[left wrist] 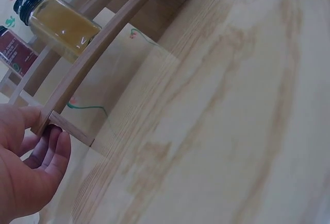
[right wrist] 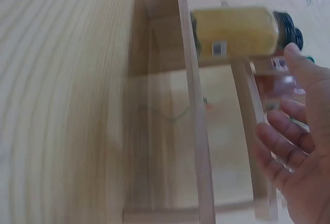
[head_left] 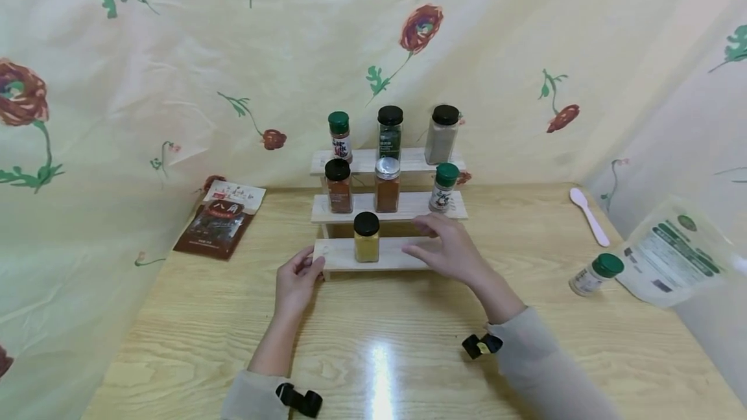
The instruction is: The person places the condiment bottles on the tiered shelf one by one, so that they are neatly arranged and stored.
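Note:
A three-tier wooden spice rack (head_left: 390, 260) stands against the back cloth. My left hand (head_left: 296, 282) grips the left end of its lowest tier, thumb above and fingers curled beneath the board. On that tier a jar of yellow powder with a black lid (head_left: 366, 242) stands upright, left of the middle. My right hand (head_left: 450, 253) hovers at the tier's right part, fingers bent and apart, with nothing between them. Behind it on the middle tier is a small green-capped bottle (head_left: 443, 192). In the right wrist view the thumb is near the yellow jar's lid (right wrist: 286, 30).
The middle tier also bears a black-lidded jar (head_left: 339, 188) and a silver-lidded jar (head_left: 388, 186); several bottles fill the top tier. A brown packet (head_left: 220, 219) lies left. At right are a green-capped bottle (head_left: 596, 273), a white spoon (head_left: 589, 218) and a clear pouch (head_left: 677, 255).

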### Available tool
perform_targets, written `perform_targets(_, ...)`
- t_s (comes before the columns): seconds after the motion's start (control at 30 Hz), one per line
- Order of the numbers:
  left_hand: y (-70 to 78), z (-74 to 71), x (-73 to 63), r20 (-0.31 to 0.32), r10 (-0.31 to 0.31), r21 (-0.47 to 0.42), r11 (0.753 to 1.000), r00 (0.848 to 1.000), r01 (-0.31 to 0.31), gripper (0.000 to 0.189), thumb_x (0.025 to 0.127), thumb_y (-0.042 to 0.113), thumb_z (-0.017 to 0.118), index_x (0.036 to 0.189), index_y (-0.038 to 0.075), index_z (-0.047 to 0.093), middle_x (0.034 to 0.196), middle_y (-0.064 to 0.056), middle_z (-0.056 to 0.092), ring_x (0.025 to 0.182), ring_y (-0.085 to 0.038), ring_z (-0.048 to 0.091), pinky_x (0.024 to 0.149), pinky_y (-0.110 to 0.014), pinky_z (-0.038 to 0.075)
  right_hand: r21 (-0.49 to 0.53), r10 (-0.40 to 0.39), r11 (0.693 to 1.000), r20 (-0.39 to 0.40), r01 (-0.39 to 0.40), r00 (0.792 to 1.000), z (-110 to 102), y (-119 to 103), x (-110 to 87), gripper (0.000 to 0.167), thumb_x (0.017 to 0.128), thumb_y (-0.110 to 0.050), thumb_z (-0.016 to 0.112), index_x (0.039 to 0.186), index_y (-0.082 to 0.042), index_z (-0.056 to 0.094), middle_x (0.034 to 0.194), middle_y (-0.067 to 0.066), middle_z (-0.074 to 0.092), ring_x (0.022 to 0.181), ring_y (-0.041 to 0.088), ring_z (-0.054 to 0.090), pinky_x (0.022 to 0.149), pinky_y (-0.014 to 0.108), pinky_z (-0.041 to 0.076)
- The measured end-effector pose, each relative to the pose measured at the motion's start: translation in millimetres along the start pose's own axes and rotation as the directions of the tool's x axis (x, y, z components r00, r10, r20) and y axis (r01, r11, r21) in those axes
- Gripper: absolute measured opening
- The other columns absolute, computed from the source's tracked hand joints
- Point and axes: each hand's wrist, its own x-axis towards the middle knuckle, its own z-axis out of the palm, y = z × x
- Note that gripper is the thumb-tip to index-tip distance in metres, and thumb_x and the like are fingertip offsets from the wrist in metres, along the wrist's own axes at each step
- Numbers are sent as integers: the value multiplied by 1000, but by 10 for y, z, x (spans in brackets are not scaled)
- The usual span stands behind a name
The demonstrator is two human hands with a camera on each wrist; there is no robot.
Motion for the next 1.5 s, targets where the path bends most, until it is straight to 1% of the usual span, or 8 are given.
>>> perform_targets(0.23,11,-13,-8,-17,-13,-20,1000,1000,13,39,96,8,71,133,-3,63,105,-16,64,84,-9,65,74,-19,60,-23,40,999,-38,-41,998,-206,164,-192,44,85,-20,84,122,-2,67,108,10,69,97,27,66,81,43,60)
perform_targets(0.37,17,-6,-9,-7,-22,-19,1000,1000,22,40,96,9,71,134,-3,62,105,-15,64,84,-9,64,74,-18,60,-49,36,998,-91,-40,995,-333,269,-304,44,85,-16,84,122,-1,67,105,12,69,95,27,66,78,45,61)
perform_targets(0.6,26,0,-12,8,-25,-14,1000,1000,25,43,96,10,71,136,-4,60,106,-14,64,83,-8,64,73,-18,59,-164,36,984,-221,-73,975,-605,445,-499,44,82,-10,85,119,4,66,99,15,68,91,30,66,76,49,59)
perform_targets(0.77,27,-5,-12,2,-19,-10,1000,1000,19,42,96,9,71,135,-4,61,105,-14,65,81,-8,64,72,-18,60,-215,72,968,-269,-133,960,-800,518,-657,47,82,-10,85,122,4,65,102,18,68,93,33,64,77,51,55)
perform_targets(0.97,19,-1,-14,-3,-9,-15,1000,1000,9,41,96,9,72,133,-4,62,104,-16,67,81,-8,65,72,-18,59,-265,125,942,-290,-205,949,-986,590,-863,48,85,-15,84,123,6,63,105,22,67,96,38,62,79,53,51)
perform_targets(1.17,15,7,-23,5,-22,-27,999,1000,22,43,96,9,72,135,-4,61,106,-15,67,81,-7,64,72,-20,60,-304,161,916,-315,-261,935,-1182,711,-1109,50,86,-19,82,123,7,63,105,27,66,97,44,60,75,58,45)
perform_targets(1.4,8,3,-12,1,-14,-23,1000,1000,14,43,96,10,72,135,-4,61,107,-16,67,82,-7,65,73,-19,60,-339,262,858,-357,-386,896,-1464,859,-1374,53,91,-25,78,126,10,59,113,32,60,103,51,53,82,67,39)
perform_targets(1.5,4,1,-9,-5,-12,-17,1000,1000,12,42,96,10,72,134,-4,62,107,-16,67,82,-7,65,73,-18,59,-345,278,840,-387,-418,879,-1579,898,-1480,53,91,-24,77,126,11,59,117,33,58,106,53,50,83,68,38)
